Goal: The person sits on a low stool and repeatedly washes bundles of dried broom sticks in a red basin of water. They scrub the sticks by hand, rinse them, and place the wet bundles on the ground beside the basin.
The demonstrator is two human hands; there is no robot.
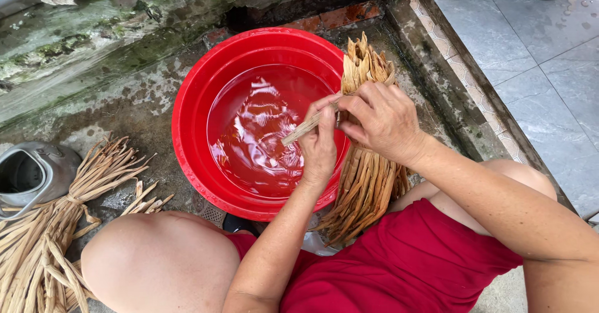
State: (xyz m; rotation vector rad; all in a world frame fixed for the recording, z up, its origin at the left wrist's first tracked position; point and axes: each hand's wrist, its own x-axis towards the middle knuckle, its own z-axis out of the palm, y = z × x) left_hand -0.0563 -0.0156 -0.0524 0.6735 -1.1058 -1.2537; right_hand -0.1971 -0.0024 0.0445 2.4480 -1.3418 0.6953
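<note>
A bundle of dried tan leaf strips (368,182) stands upright against the right rim of a red basin (193,95) filled with water. My right hand (384,123) grips the bundle near its tied top. My left hand (318,148) pinches a single flat strip (299,131) that sticks out leftward over the water, its fingers meeting my right hand's fingers at the tie.
More tied bundles of the same strips (56,226) lie on the wet concrete floor at the left, next to a grey metal kettle (31,173). A mossy wall runs behind the basin. A raised curb (449,70) separates grey floor tiles at the right.
</note>
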